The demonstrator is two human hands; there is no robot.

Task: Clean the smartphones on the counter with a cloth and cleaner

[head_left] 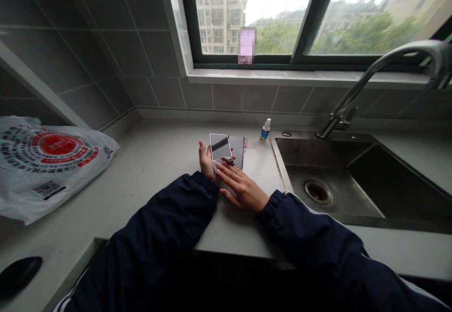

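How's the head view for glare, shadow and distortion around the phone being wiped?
Head view: bright window backlights the counter; the phone in the left hand mirrors pale sky; right hand and cloth stay dim; wide-angle lens bends the faucet.

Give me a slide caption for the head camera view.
Left hand holds a phone while right hand wipes it with a cloth.
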